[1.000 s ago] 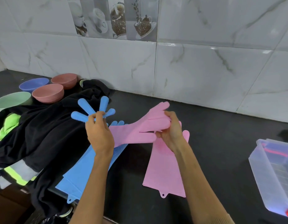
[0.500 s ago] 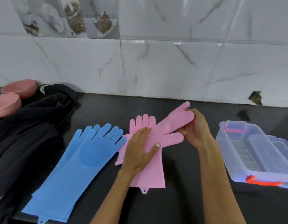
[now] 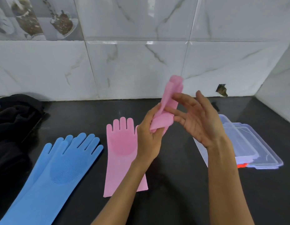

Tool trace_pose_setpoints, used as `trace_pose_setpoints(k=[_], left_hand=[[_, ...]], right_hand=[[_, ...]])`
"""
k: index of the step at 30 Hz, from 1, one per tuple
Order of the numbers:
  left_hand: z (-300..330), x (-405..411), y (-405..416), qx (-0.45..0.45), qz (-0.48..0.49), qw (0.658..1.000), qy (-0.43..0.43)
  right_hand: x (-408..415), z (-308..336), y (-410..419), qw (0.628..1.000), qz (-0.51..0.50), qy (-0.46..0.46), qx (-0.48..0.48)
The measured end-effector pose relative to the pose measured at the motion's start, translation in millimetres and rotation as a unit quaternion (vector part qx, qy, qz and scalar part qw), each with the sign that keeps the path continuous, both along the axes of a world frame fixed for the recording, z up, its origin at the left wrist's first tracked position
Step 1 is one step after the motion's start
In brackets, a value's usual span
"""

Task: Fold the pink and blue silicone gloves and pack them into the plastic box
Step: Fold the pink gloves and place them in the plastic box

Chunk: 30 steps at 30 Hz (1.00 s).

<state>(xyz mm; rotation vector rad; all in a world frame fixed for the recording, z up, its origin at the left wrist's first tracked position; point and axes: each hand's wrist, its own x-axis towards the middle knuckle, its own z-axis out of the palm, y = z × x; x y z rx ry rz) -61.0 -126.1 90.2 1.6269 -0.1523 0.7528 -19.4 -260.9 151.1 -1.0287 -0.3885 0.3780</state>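
Observation:
I hold one pink silicone glove (image 3: pixel 171 101) up in the air, folded lengthwise and standing roughly upright. My left hand (image 3: pixel 148 138) grips its lower end. My right hand (image 3: pixel 198 120) has its fingers spread, with the fingertips pressing the glove's side. A second pink glove (image 3: pixel 120 153) lies flat, palm up, on the black counter (image 3: pixel 173 184) below my left hand. Two blue gloves (image 3: pixel 59 164) lie stacked flat at the left. The clear plastic box (image 3: pixel 254 148) with an orange latch sits at the right, partly hidden by my right forearm.
A heap of black cloth (image 3: pixel 12 120) lies at the far left of the counter. White marble-look tiles (image 3: pixel 141 65) form the back wall and turn a corner at the right. A chipped hole (image 3: pixel 221 90) shows in the wall tile.
The held pink glove has been lifted off the counter and folded lengthwise into an upright roll. The view has shifted right, bringing the box closer and dropping the bowls out of sight.

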Motion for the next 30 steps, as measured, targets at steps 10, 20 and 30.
trace_pose_setpoints(k=[10,20,30], left_hand=[[-14,18,20,-0.133,-0.096,0.935,0.316],[-16,46,31,-0.315,-0.166,0.871,0.338],[-78,70,44,-0.337,-0.11,0.821,0.447]], right_hand=[[28,-88,-17,0.853,-0.036,0.101,-0.51],[39,-104,-27,0.983,0.053,0.146,-0.094],[84,-131,8,0.901,-0.049,0.09,-0.421]])
